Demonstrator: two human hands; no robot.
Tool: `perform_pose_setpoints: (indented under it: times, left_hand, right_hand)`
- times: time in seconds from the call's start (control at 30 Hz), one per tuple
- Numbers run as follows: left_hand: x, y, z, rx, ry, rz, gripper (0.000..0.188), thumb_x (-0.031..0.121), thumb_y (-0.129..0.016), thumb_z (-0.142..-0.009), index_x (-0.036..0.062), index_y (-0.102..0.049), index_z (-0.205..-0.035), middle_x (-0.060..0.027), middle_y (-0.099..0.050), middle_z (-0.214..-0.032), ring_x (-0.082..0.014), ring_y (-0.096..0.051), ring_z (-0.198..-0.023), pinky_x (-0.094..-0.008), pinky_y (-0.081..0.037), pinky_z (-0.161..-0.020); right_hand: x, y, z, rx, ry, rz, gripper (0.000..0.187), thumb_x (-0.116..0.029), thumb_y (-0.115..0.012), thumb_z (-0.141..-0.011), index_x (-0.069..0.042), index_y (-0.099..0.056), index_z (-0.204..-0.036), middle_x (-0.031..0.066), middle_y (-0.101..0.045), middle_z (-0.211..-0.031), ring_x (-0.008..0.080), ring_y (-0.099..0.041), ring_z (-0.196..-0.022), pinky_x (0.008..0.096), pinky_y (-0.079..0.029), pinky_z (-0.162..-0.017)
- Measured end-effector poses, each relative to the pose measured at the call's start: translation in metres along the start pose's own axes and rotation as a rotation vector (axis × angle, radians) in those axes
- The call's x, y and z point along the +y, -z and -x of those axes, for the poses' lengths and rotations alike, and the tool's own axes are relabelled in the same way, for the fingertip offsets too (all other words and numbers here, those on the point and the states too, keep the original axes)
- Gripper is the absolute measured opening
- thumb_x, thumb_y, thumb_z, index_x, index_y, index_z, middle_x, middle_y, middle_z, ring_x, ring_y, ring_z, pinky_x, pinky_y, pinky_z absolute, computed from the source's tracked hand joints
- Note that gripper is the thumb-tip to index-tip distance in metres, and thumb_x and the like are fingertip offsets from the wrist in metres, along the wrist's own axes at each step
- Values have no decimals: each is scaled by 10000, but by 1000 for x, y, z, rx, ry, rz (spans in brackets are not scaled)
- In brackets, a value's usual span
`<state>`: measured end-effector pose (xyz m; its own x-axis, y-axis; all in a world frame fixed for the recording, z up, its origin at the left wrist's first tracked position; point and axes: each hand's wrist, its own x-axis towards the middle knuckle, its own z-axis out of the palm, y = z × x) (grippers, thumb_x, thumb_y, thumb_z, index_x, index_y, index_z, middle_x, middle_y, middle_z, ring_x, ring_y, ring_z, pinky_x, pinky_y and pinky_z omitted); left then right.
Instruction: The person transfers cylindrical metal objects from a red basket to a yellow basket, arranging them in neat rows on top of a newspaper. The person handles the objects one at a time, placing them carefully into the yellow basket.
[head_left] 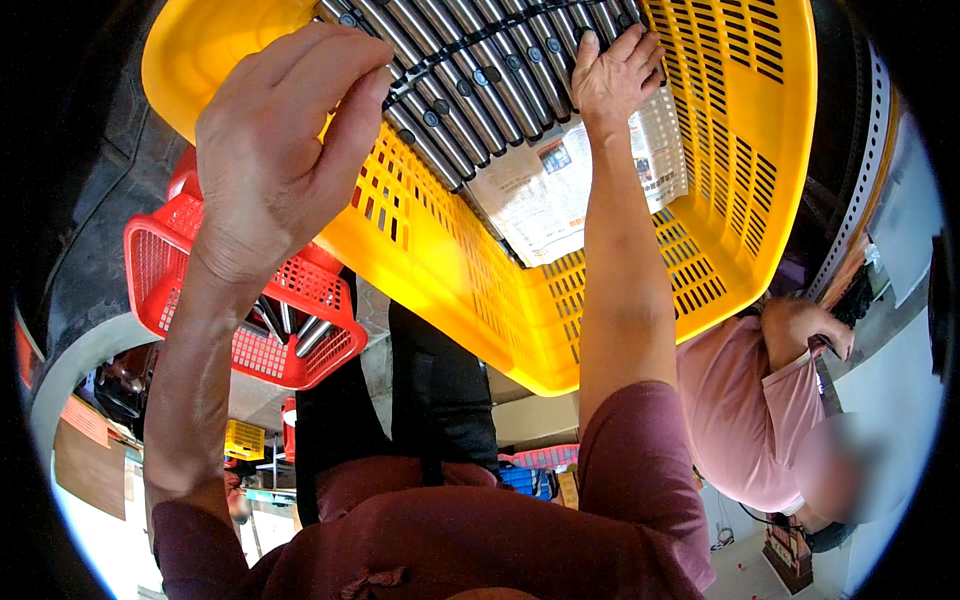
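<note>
A big yellow plastic basket (530,345) fills the upper middle. Inside it, shiny metal tubes (480,95) with dark ends and small dark round spots lie side by side in a row, a black strip crossing them. Newspaper (545,205) lies beside the tubes. My right hand (618,82) rests on the right end of the row, fingers stretched out, palm down. My left hand (285,140) is over the basket's left rim by the tubes' left end, with thumb and fingers bent together; whatever is between its fingertips is hidden.
A red plastic basket (150,265) with several metal tubes (312,335) stands below and left of the yellow one. Another person (745,400) in a pink shirt is close on the right. A perforated metal strip (850,190) runs along the right side.
</note>
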<state>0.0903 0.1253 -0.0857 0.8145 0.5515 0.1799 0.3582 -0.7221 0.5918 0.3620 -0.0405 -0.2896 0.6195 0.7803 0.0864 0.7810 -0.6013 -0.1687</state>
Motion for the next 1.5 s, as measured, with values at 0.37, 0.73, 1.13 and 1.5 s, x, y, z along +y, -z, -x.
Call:
perform_pose_setpoints:
  times: [0.37,0.73,1.13,1.5]
  left_hand:
    - [4,4,-2,-96,62,60,142,15,-618,-870,-5,-631,-1010,-137,-654,-964,-255,-654,-896,-306,-499,-796]
    - [5,4,-1,-88,59,65,126,16,-616,-875,-5,-625,-998,-116,-647,-931,-234,-652,-873,-297,-495,-772]
    - [6,-2,2,-63,149,92,83,47,-620,-850,9,-622,-925,-114,-633,-851,-248,-638,-782,-327,-494,-694]
    - [8,6,-1,-115,65,1,118,42,-630,-865,13,-631,-980,-124,-654,-927,-277,-652,-851,-319,-502,-761]
  right_hand:
    - [10,-3,-7,-13,-14,-11,748,-558,-289,-972,10,-256,-1457,294,-234,-1503,474,-155,-1407,638,-144,-1090]
    - [-6,6,-9,-85,67,245,622,-412,-430,-950,-77,-315,-1461,205,-266,-1523,405,-226,-1403,614,-201,-1091]
    - [-9,10,-16,-90,-11,139,692,-435,-456,-932,-44,-271,-1472,232,-235,-1529,414,-219,-1404,579,-163,-1119]
    - [-12,26,-52,-101,66,-116,630,-371,-398,-969,-8,-256,-1464,287,-240,-1502,444,-272,-1366,492,-231,-1130]
